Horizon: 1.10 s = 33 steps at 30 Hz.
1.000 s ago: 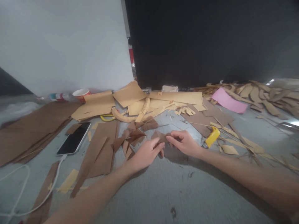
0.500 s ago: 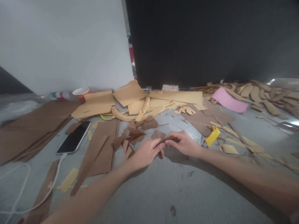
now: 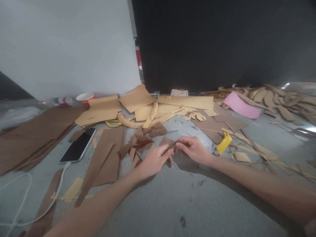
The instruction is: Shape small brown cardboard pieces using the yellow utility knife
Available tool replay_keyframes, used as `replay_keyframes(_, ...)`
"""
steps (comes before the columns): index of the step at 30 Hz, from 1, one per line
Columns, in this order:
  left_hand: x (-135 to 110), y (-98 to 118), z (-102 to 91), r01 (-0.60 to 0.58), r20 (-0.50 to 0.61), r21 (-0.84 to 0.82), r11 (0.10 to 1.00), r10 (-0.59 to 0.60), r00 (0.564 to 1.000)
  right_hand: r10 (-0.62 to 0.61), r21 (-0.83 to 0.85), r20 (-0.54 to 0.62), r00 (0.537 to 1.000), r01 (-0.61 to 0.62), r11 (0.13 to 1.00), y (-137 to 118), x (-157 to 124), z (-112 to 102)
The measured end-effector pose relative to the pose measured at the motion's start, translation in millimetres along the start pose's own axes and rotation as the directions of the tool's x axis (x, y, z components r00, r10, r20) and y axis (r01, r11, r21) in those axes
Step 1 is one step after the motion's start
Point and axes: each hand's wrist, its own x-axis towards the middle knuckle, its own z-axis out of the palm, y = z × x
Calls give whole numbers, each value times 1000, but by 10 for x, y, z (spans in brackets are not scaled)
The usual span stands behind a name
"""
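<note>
Between my two hands is a small strip of brown paper (image 3: 174, 145), partly covered by the fingers. My left hand (image 3: 156, 160) is closed on its near left end, thumb on top. Fingers of my right hand (image 3: 194, 149) pinch the other end. Just beyond them a small brown paper piece (image 3: 167, 141) lies on the grey table. Left of my left hand is a heap of folded brown paper pieces (image 3: 143, 143). A yellow-handled cutter (image 3: 224, 144) rests to the right of my right hand.
A phone (image 3: 78, 145) with a white cable (image 3: 59, 187) lies at left, near brown sheets (image 3: 108, 154). Tan sheets (image 3: 185, 102), a curved braided tan piece (image 3: 128, 122) and a paper cup (image 3: 85, 98) stand or lie at the back. Pink paper (image 3: 242, 105) and tan strips (image 3: 278, 100) are at right.
My fingers have shifted on the brown paper strip: the left thumb now lies over it, and the right thumb and fingers have changed their pinch slightly. Other things stay put.
</note>
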Motion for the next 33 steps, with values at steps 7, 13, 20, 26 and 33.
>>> replay_keyframes(7,-2,-2,6,15,0,-33,999,-15,1000,-4,41,34,999,2,999,42,-3,-1)
replay_keyframes(13,1,25,-1,14,-9,-35,999,-14,1000,-39,56,48,998,36,998,-1,-2,-4)
replay_keyframes(20,9,-29,13,28,-46,-9,1000,-29,999,15,107,-59,998,-9,994,21,9,20)
replay_keyframes(26,-1,-16,12,23,-40,54,998,-20,999,19,116,-75,997,-10,993,45,6,13)
replay_keyframes(33,-17,58,11,-19,-48,53,998,21,999,7,118,-101,995,5,993,109,9,27)
